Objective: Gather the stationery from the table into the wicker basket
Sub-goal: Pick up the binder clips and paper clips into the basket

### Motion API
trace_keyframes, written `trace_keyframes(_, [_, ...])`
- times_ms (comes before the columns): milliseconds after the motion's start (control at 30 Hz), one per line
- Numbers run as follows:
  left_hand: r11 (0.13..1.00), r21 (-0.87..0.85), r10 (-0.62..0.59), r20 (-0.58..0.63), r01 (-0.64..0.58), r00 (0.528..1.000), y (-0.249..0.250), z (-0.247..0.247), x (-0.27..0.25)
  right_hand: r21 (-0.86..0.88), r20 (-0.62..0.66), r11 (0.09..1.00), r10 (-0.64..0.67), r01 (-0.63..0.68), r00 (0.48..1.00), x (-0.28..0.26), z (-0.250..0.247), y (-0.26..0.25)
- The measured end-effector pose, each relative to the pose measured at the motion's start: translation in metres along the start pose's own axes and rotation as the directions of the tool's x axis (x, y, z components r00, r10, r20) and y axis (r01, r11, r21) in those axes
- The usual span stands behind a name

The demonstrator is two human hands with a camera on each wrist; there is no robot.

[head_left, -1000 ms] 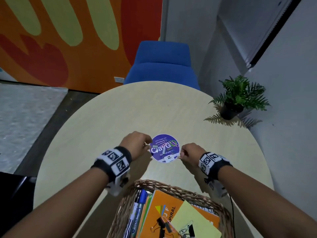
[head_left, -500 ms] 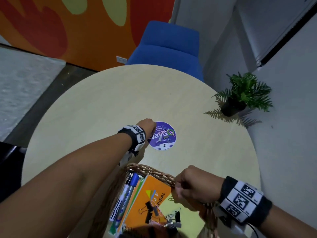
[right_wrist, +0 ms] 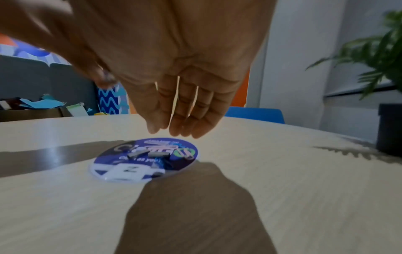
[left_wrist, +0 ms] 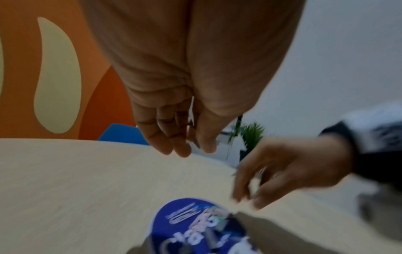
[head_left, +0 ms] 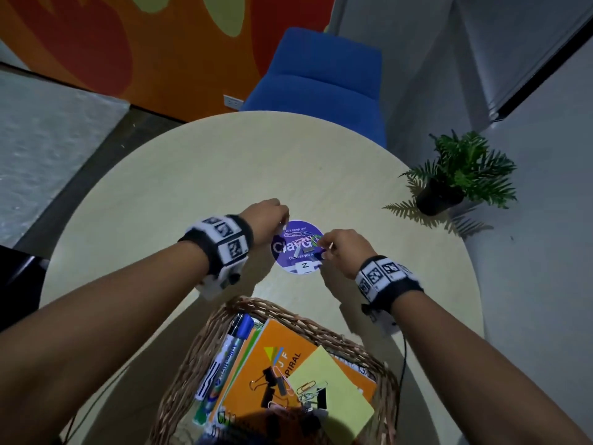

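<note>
From the head camera, I am reaching both hands over a round purple disc (head_left: 296, 247) lying flat on the table (head_left: 192, 175), just beyond the basket (head_left: 382, 367). The basket is already holding markers, an orange notebook (head_left: 272, 358), a yellow pad and several clips. A few small clips (head_left: 300, 250) are lying on the disc. My left hand (head_left: 266, 220) is hovering at the disc's far left edge, and my right hand (head_left: 343, 248) is working at its right edge with fingertips drawn close together; I cannot tell whether they are pinching anything.

From the left wrist camera, my left fingers (left_wrist: 165, 141) are hanging loosely together above the table, holding nothing I can see. The picture is blurred.

From the right wrist camera, my right fingers (right_wrist: 185, 123) are hanging straight, just above the disc's far edge, with the small clips on it untouched below.

I judge I am gathering the last loose clips. Next comes a fine fingertip pinch on these thin, flat pieces, then a short carry back to the basket.
</note>
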State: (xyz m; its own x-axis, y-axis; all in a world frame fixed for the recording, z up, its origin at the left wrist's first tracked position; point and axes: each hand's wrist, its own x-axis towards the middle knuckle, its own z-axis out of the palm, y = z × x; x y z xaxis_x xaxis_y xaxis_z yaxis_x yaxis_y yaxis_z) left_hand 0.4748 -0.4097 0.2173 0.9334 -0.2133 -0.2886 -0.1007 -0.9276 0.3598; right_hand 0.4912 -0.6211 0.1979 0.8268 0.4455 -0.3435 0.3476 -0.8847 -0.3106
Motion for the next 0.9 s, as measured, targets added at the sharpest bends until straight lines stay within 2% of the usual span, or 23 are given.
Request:
trace_keyframes(133, [0.988,-0.091,0.120,-0.075,-0.127,0.990,0.021,0.000,-0.066,-0.133,0.085,0.990,-0.041,0.052,0.996,0.023,0.019,-0.007])
trace_keyframes(267, [0.983,-0.121,0.137,-0.044,-0.141,0.990,0.037,0.027,-0.118,-0.224,0.072,0.972,-0.062,0.077,0.995,0.036,0.028,-0.011])
trace_keyframes(367, [0.983,-0.058,0.176,0.002,-0.176,0.984,0.045,0.052,-0.142,-0.226,0.035,0.971,-0.067,0.074,0.997,0.040,0.031,-0.015])
trace_keyframes(467, [0.973,-0.062,0.226,0.043,-0.223,0.973,0.054,0.069,-0.160,-0.200,-0.002,0.979,-0.046,0.045,0.999,0.042,0.033,-0.016])
trace_keyframes(567, [0.970,-0.054,0.242,0.053,-0.239,0.969,0.060,0.079,-0.170,-0.190,0.018,0.982,-0.021,0.024,1.000,0.045,0.034,-0.016])
trace_keyframes(667, [0.970,-0.129,0.215,0.071,-0.205,0.974,0.067,0.082,-0.171,-0.158,0.032,0.987,-0.013,0.018,0.999,0.045,0.030,-0.016])
trace_keyframes(733, [0.970,-0.171,0.190,0.080,-0.175,0.979,0.065,0.080,-0.170,-0.092,0.003,0.996,-0.011,0.011,1.000,0.041,0.025,-0.015])
trace_keyframes(900, [0.979,-0.145,0.153,0.052,-0.144,0.987,0.042,0.052,-0.149,0.141,-0.065,0.989,-0.021,0.030,0.998,0.010,0.002,-0.005])
